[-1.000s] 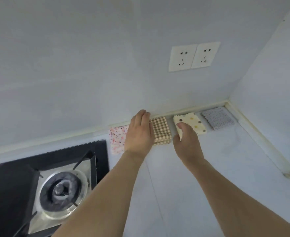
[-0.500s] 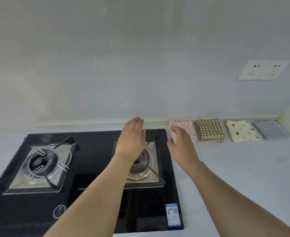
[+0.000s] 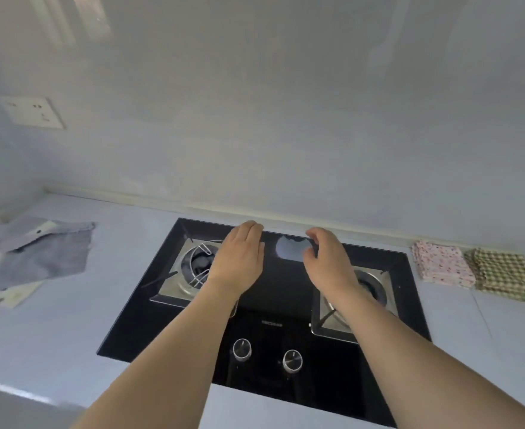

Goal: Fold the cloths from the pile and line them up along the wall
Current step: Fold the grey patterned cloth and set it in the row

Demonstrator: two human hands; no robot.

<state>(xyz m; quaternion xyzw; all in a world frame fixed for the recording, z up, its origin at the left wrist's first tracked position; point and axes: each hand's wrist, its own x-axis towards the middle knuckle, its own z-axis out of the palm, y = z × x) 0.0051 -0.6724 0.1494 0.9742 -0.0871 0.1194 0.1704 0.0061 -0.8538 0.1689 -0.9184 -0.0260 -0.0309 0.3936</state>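
Cloths (image 3: 35,258) await left of both empty hands, left hand (image 3: 239,258) flat, right hand (image 3: 326,261) loosely curled; next move is likely a leftward reach.

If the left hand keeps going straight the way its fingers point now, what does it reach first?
The empty left hand hovers over the black glass gas hob, fingers pointing at the pale grey back wall. Nothing shows between them, so probably the wall near its cream base strip; depth is unclear.
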